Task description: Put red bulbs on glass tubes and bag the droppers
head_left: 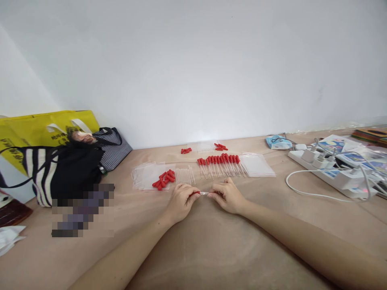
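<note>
Between my two hands a thin clear tube (204, 193) lies level. My left hand (184, 200) pinches a red rubber bulb (196, 192) at the tube's left end, mostly covered by the fingers. The right end is in the closed fingers of my right hand (227, 196). Behind my hands, a row of clear tubes with red bulbs (222, 159) lies side by side. Loose red bulbs (164, 179) rest on clear plastic bags (145, 176), beside several bare clear tubes (185, 175).
Clear bags (259, 165) lie right of the row. More red bulbs (221, 147) sit near the wall. A power strip (338, 177) with white cables and a blue packet (278, 142) are at right. Black (72, 173), striped (116, 151) and yellow bags (33, 129) stand at left.
</note>
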`<state>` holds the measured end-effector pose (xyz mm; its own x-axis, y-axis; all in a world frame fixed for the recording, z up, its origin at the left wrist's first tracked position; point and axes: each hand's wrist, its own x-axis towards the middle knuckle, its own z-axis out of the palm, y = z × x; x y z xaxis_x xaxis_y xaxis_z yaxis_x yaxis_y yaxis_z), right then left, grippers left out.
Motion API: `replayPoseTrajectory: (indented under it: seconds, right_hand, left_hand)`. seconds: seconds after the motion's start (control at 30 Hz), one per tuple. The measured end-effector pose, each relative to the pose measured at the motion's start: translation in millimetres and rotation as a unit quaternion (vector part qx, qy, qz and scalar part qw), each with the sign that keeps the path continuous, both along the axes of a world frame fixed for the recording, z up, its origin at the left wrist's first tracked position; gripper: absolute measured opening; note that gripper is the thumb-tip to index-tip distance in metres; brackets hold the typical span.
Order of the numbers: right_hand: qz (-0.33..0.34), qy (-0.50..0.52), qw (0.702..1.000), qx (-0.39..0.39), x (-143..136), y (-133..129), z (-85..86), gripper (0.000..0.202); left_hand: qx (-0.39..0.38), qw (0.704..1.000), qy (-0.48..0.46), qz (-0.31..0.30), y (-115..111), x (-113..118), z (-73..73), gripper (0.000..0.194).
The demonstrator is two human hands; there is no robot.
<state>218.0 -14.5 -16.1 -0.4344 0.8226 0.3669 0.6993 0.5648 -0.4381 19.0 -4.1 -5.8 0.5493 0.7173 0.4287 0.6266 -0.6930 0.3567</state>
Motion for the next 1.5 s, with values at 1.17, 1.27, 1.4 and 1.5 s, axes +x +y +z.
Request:
replayPoseTrajectory:
  seconds: [1.17,1.27,1.4,1.5]
  right_hand:
    - [0.061,-0.069,0.995,0.046,0.8,-2.4,11.1,0.016]
    - [0.031,-0.049,0.998,0.006,2.3,0.7,10.9,0.013]
    - [-0.113,0.054,0.988,-0.086,3.2,23.2,7.7,0.016]
    - [-0.212,0.095,0.968,-0.094,-1.9,47.1,6.1,0.016]
  left_hand:
    - [0.072,0.995,0.068,0.006,1.2,-6.2,3.1,0.017]
    - [0.092,0.993,0.045,0.06,1.9,-7.9,0.9,0.016]
    - [0.083,0.974,0.011,0.212,7.1,-12.6,-2.5,0.033]
    - [0.047,0.974,0.032,0.22,10.6,-15.6,-3.1,0.02]
